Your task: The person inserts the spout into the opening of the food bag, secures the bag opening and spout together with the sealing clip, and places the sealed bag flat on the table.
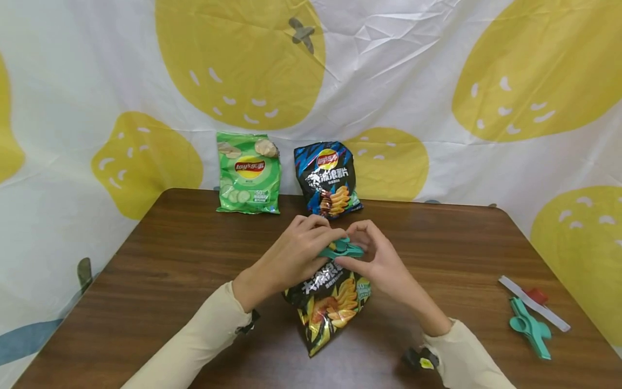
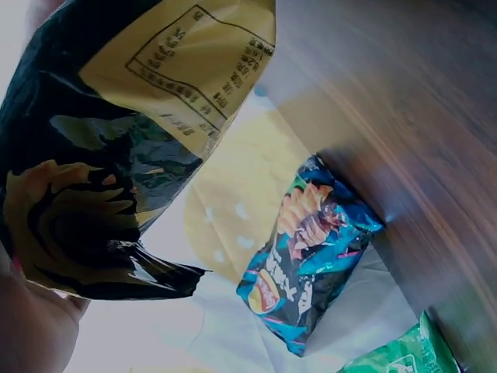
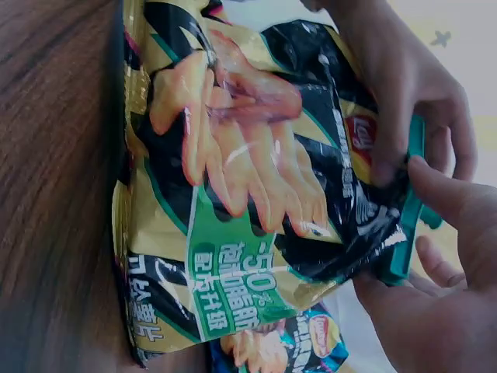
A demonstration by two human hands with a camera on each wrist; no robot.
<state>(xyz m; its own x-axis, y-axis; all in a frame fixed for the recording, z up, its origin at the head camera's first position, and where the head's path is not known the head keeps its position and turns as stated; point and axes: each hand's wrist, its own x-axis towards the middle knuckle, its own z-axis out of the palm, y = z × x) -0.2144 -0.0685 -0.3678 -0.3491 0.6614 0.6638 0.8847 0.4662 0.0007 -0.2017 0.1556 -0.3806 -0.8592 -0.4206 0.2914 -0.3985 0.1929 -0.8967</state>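
Note:
A black and gold bag of potato chips stands tilted over the table, its top edge bunched between both hands. Across that top edge lies a teal bag clip. My left hand grips the top of the bag beside the clip, one finger pressed on the front in the right wrist view. With thumb and fingers my right hand pinches the clip at its right part. Fingers partly hide the clip, so how far its arms are closed is unclear. The left wrist view shows the bag's back.
Behind the hands, a green chip bag and a blue-black chip bag stand against the lemon-print cloth. On the table's right side lie another teal clip, a white strip sealer and a small red piece.

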